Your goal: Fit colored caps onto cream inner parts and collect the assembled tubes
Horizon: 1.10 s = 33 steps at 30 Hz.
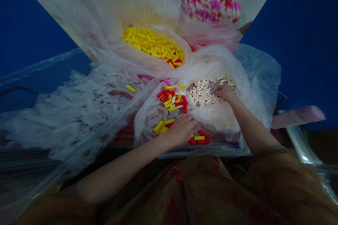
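My right hand (225,92) reaches into an opened plastic bag of small cream-coloured sticks (202,93). Its fingers are bunched together, their tips down among the sticks. Nearer my body, my left hand (183,126) hovers low over a clear plastic bag (141,121), fingers curled and drawn close; what they hold, if anything, is hidden. Around it lie red and yellow tube-shaped pieces, among them a yellow piece (199,137) and a red piece (204,134) just right of the fingers. A mixed heap of red, yellow, pink and white pieces (173,98) lies beyond it.
Behind stands a bag of yellow pieces (155,45), and farther back a bag heaped with pink, red and white pieces (211,1). Many clear tubes (87,102) spread across the left. A pinkish roll (299,116) juts out on the right, beside a metal bar (301,144).
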### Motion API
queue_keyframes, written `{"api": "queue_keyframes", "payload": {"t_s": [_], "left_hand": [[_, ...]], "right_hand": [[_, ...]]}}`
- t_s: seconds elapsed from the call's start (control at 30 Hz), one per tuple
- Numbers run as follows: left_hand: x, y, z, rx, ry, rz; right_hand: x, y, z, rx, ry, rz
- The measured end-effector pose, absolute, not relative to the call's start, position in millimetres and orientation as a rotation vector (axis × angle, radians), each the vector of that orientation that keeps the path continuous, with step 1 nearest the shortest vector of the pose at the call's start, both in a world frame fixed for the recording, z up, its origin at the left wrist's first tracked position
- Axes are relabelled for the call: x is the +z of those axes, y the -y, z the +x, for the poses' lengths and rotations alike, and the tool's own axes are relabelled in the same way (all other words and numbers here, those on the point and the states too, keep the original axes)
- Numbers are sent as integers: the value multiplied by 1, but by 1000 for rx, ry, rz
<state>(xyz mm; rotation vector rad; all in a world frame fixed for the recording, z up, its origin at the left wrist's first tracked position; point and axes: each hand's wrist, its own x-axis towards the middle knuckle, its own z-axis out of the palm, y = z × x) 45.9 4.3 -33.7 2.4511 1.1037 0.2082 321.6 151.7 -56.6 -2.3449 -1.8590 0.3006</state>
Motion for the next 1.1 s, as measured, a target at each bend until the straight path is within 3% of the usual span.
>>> {"api": "queue_keyframes", "payload": {"t_s": [0.27,0.53,0.83,1.1], "left_hand": [[-48,16,72,81,-1121,2526],[-57,7,89,130,-977,2574],[-36,-13,59,653,-1094,1930],[-28,-3,53,673,-1053,1877]], "right_hand": [[-47,-131,312,264,1689,-2095],[-32,-60,281,771,1567,-1373],[-22,12,266,602,1996,-1256],[-16,13,257,563,2126,-1082]]}}
